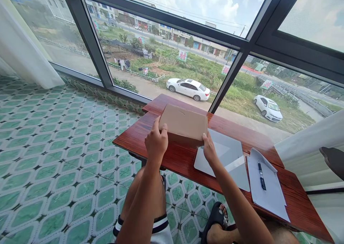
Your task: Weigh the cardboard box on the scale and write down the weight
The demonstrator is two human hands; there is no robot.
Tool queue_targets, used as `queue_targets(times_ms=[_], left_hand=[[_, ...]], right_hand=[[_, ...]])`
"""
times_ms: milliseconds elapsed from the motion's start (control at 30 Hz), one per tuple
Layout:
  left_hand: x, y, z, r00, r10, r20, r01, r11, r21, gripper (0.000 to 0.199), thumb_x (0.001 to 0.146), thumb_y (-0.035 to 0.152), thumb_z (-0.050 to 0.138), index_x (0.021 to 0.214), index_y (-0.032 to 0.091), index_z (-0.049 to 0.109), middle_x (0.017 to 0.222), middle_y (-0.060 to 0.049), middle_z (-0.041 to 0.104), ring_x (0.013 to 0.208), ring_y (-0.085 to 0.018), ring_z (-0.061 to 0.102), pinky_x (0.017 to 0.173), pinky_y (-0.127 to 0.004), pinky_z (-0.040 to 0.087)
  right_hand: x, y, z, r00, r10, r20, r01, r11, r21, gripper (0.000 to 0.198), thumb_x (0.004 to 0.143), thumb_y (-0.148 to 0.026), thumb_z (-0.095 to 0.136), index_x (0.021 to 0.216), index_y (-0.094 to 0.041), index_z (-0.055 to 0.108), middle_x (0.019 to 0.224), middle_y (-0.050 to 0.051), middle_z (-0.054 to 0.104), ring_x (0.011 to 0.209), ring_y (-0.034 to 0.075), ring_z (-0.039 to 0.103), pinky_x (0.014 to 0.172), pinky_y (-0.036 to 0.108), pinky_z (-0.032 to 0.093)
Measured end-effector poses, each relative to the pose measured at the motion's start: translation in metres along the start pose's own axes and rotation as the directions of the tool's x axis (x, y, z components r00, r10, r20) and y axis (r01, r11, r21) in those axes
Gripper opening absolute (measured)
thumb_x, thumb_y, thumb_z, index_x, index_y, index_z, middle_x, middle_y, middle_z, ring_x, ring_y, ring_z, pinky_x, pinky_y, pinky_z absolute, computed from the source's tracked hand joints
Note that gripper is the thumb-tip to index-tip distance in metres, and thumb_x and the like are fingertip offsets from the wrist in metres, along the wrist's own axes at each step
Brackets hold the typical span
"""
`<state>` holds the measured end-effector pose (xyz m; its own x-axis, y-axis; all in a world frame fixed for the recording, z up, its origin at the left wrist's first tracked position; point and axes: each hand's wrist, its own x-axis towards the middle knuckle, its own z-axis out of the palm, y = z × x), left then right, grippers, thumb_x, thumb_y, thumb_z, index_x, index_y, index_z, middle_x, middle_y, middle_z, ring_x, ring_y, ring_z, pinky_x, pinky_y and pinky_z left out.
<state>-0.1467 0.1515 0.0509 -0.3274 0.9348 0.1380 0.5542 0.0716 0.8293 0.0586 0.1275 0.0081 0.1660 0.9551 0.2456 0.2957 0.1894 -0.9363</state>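
Observation:
Between my two hands is a closed brown cardboard box (185, 124), held over the left part of a dark red wooden table (134, 133). My left hand (157, 140) grips its left end, thumb on the near top edge. On the right end, my right hand (209, 146) is closed with its thumb at the near corner. The fingers behind the box are hidden. Partly under my right hand and forearm lies a flat silver laptop (236, 154), closed. Whether the box touches the tabletop is hard to tell.
White paper sheets (264, 197) lie on the table's right side, with a dark pen (261, 176) on top. Large windows (161, 39) stand behind the table. A white curtain (24, 39) hangs at the left. Green patterned tiles (67, 158) cover the floor.

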Motion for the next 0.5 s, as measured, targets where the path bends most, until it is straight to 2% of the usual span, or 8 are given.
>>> queue_targets(times_ms=[267, 500], left_hand=[[-0.011, 0.009, 0.007, 0.999, 0.054, 0.003, -0.054, 0.996, -0.069, 0.053, 0.094, 0.045, 0.037, 0.143, 0.027, 0.047, 0.135, -0.01, 0.062, 0.117, -0.035, 0.061, 0.098, -0.048, 0.046], [-0.022, 0.017, 0.019, 0.995, 0.099, 0.014, -0.098, 0.992, -0.085, 0.052, 0.094, 0.046, 0.038, 0.141, 0.028, 0.048, 0.135, -0.009, 0.063, 0.116, -0.035, 0.061, 0.097, -0.046, 0.046]], right_hand=[[-0.007, -0.007, -0.022, 1.0, 0.009, -0.021, -0.009, 1.0, -0.023, 0.063, 0.099, -0.052, 0.032, 0.152, -0.019, 0.036, 0.154, 0.007, 0.039, 0.145, 0.021, 0.033, 0.123, 0.04, 0.023], [-0.019, -0.007, -0.043, 0.998, 0.016, -0.062, -0.018, 1.0, -0.025, 0.065, 0.099, -0.054, 0.033, 0.155, -0.021, 0.031, 0.159, 0.005, 0.031, 0.147, 0.019, 0.028, 0.125, 0.038, 0.019]])
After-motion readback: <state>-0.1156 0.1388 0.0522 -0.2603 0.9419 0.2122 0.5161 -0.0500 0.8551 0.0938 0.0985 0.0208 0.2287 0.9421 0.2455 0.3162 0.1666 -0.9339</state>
